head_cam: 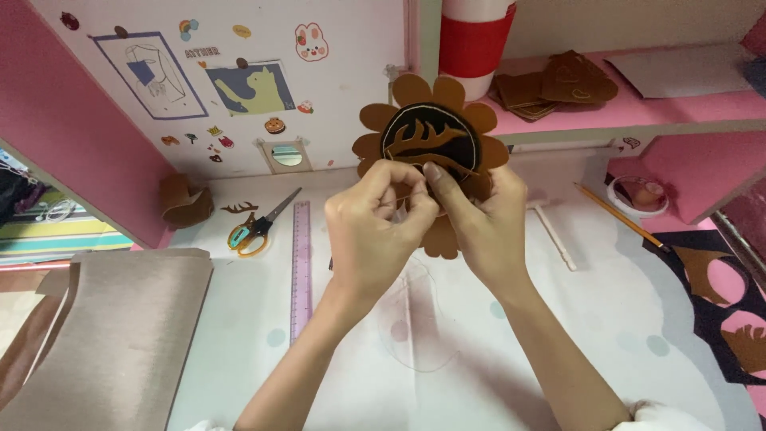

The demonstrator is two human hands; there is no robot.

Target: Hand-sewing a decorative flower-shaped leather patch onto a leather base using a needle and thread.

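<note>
**Both hands pinched on the felt flower, held up over the desk**

I have the brown felt flower raised off the white desk, in front of the white back panel with its stickers. A black round patch with a brown antler shape sits at its middle, edged with a light line of stitching. My left hand and right hand meet at the lower edge of that patch. The fingers of both are drawn in narrow, thumb against forefinger, pinching the felt. A thin pale thread loops down below the hands to the desk. I cannot make out a needle.

As I judge it, the piece is very light, soft and floppy. The petals will bend if taken by their tips. The stiffer hold is where the layers overlap, at the rim of the black patch. The felt is not slippery, but the thread is fine and could snag or tangle.

To the left lie scissors with yellow and teal handles, a loose brown antler cutout and a lilac ruler. A pencil lies to the right, and more brown felt pieces are stacked on the pink shelf.
</note>
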